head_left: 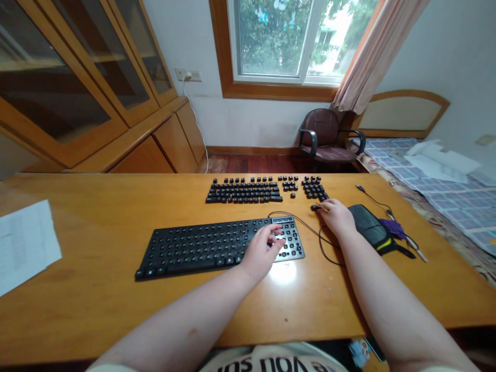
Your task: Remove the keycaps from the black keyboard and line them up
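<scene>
A black keyboard point(201, 245) with most of its keycaps off lies across the desk, a few caps still on its bottom row. Over its number-pad end hovers my left hand point(261, 250), fingers half bent and apart, with nothing visible in them. My right hand point(338, 218) pinches a black keycap point(315, 207) between thumb and fingers, close to the desk top. Behind the keyboard, loose keycaps point(244, 192) are laid out in keyboard order. A separate number-pad group of keycaps point(313, 188) sits just beyond my right hand.
The keyboard's cable point(321, 240) loops beside my right wrist. A dark pouch point(368, 227) with a purple cloth point(393, 227) and a USB plug point(361, 188) lie at right. White papers point(27, 243) rest on the wooden desk point(96, 315) at left. An office chair point(323, 134) stands beyond.
</scene>
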Demonstrator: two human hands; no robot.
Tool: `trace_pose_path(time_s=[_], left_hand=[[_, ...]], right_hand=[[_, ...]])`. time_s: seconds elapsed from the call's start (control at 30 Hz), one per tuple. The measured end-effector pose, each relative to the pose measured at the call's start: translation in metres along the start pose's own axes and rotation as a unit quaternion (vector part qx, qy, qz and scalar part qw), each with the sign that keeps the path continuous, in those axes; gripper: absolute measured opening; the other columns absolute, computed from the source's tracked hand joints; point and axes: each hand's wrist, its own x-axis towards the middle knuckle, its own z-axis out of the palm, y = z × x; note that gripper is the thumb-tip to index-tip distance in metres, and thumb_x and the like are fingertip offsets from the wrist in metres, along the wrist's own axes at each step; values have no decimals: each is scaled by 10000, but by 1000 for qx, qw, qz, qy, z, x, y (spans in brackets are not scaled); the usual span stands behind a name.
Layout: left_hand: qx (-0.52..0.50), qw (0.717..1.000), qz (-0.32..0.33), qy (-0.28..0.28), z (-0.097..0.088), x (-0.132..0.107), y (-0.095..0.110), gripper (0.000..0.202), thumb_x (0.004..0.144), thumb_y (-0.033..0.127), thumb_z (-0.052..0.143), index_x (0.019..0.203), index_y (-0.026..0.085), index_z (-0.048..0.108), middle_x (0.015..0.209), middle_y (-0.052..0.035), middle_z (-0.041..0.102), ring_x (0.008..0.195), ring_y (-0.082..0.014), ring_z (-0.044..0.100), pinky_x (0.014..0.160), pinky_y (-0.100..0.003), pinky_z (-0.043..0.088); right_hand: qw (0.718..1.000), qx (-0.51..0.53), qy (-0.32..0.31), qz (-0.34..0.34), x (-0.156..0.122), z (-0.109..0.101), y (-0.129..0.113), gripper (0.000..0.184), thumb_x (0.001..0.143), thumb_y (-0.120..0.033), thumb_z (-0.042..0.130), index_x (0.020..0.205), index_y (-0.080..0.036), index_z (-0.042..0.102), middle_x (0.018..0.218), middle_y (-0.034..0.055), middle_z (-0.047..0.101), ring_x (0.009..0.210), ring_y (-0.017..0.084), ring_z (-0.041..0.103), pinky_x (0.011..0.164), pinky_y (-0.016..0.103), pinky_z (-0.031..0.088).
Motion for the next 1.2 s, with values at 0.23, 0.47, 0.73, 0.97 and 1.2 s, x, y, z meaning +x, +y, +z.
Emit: trace_pose_path(time_s=[0.23,0.47,0.73,0.97,1.2], left_hand=[[7,1000,1,3,1,-1,1,320,808,243,557,1120,173,546,995,-78,605,874,-166,583,808,-327,471],[9,1000,-3,-3,1,0,1,324,815,261,547,1130,182,544,989,-78,601,892,-172,580,796,-320,476],[6,1000,-5,-4,1,-1,2,317,812,255,546,1120,181,546,977,-73,602,885,-172,582,796,-322,475],[7,1000,-9,-5,0,0,6,309,809,244,546,1111,177,551,959,-72,603,867,-173,589,768,-318,486],[15,1000,-9,-10,0,-1,8,300,816,252,535,1103,169,559,966,-77,601,873,-171,584,755,-304,487]], right_hand=[[1000,0,-11,-12,-7,-6,-5,217,820,-324,533,933,-271,711,985,15,659,794,166,622,633,251,458],[999,-18,-23,-28,-6,-5,-9,260,854,-333,496,996,-268,704,1035,21,657,811,172,634,667,259,485],[999,-31,-13,-35,1,2,-9,280,860,-298,481,1046,-249,684,1075,48,641,833,186,631,701,281,495],[999,-21,-6,-33,4,7,-9,283,842,-283,495,1057,-250,675,1083,52,637,850,189,626,712,287,498],[1000,-8,-13,-23,5,7,-10,280,841,-288,499,1062,-262,668,1085,47,630,862,193,621,713,289,490]])
